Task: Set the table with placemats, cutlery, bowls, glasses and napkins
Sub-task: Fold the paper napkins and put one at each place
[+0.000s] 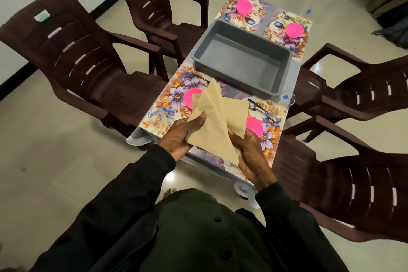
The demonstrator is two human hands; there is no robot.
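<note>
Pale floor tiles (66, 150) and brown chairs (72, 51) surround the small desk (135, 139), laid with flowered mats (174, 95). I hold the folded napkins (217, 121) above its near end: left grip (183, 137) pinching the fan's lower edge, right grip (249, 150) curled round the near corner. Tips point away toward the grey tub (242, 59); long axis runs near-to-far. Peeling one off could loosen the rest, I judge, dropping them into a pink bowl (192, 98).

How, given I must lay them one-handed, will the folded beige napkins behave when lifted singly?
Probably crease-holding rather than limp: the napkins stand fanned as triangles above the left hand without drooping. Likely light: thumbs and fingers alone hold several. They may slip apart; the right hand holds the fan's lower edge.
</note>
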